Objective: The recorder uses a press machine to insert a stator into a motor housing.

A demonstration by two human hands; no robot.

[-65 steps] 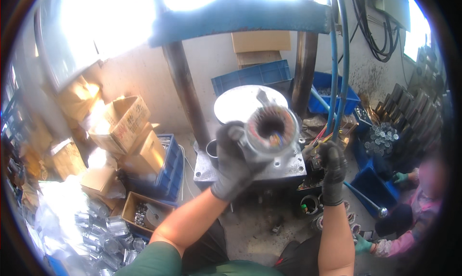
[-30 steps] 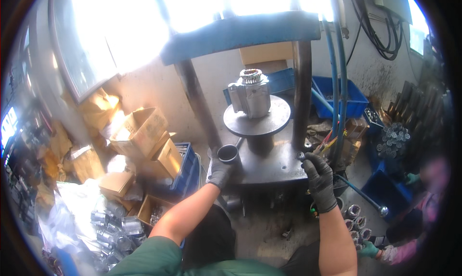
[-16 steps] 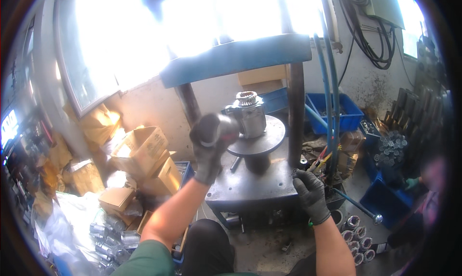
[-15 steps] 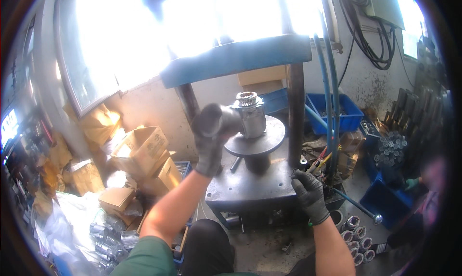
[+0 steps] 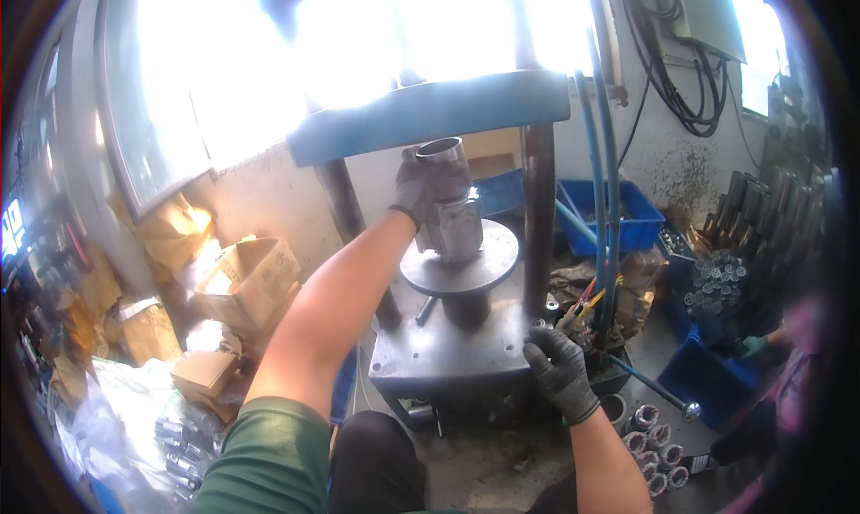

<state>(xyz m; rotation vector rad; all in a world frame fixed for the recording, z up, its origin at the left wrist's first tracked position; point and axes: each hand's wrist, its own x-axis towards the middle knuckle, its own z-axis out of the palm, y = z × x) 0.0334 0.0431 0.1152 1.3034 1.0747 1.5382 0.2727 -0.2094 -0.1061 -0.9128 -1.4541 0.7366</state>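
On disc [image 5: 502, 256]: housing [image 5: 460, 230] placed.
Sleeve [image 5: 454, 162]: above disc, left hand [image 5: 414, 184] gripping, unreleased.
Right hand [image 5: 562, 371]: fingers curled, contents I can't tell.

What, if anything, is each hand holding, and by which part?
Left hand grips the metal sleeve by its outer wall, below the rim. Whether the right hand holds anything can't be told.

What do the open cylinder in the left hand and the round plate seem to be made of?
Cylinder: probably steel, smooth grey, judging by its bright rim. Round plate: likely machined metal, satin grey, with soft reflections; exact alloy unclear.
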